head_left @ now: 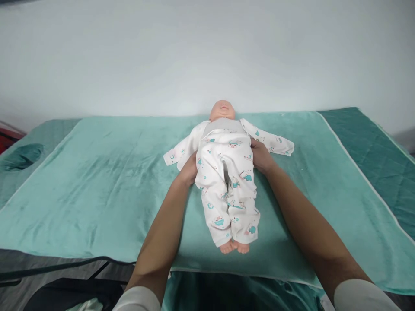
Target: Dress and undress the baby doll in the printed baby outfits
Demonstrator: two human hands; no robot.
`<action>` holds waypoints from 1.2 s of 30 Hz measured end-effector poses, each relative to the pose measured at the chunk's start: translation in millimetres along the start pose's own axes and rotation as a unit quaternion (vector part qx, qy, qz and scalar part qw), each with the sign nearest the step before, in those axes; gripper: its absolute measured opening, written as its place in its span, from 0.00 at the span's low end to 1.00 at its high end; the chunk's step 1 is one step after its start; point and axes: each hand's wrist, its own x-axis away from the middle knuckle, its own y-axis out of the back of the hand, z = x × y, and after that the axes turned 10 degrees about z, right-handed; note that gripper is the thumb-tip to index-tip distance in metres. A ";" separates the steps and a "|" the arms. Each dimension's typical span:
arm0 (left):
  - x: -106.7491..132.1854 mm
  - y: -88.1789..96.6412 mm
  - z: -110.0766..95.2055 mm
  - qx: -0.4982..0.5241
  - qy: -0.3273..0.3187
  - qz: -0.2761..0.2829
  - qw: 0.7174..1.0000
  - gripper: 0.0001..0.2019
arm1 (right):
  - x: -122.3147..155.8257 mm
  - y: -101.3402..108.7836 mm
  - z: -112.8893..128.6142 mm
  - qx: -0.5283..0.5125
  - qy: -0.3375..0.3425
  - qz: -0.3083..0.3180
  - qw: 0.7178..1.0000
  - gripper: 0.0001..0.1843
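Note:
A baby doll lies on its back, head toward the wall and bare feet toward me. It wears a white long-sleeved top, its sleeves spread out to both sides, and white trousers printed with small teal and red figures. A grey band of cloth shows across the chest above the trousers. My left hand is closed on the trousers at the doll's hip on the left, its fingertips hidden under the side. Opposite it, my right hand grips the trousers at the other hip, fingers partly hidden.
Beneath the doll a light green plush sheet covers the bed, with a darker green quilted cover at the right end. A white wall rises behind. At lower left are a dark rail and a black item.

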 end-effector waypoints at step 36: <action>-15.6 5.7 9.5 -0.239 -0.202 -0.177 0.933 0.12 | -0.6 7.0 2.9 0.115 0.074 -0.183 0.973 0.13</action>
